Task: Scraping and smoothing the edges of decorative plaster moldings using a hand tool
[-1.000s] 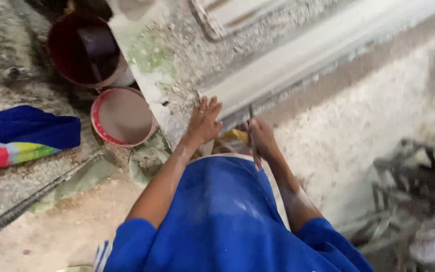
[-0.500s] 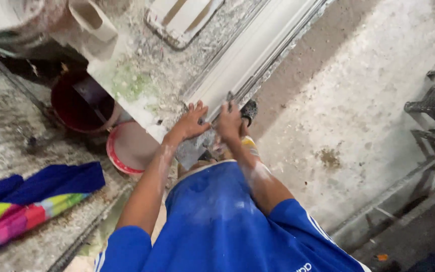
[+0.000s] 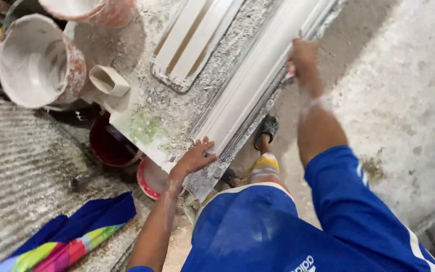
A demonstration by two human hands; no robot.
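While the left hand lies flat with its fingers spread wide on the near end of the long white plaster moulding, the right hand grips the moulding's outer edge farther along, fingers curled shut around it. The moulding runs along the dusty, plaster-strewn surface. Beyond the left fingers lies a white ribbed panel. Below the left wrist sit a dark red bucket and a red-rimmed bowl.
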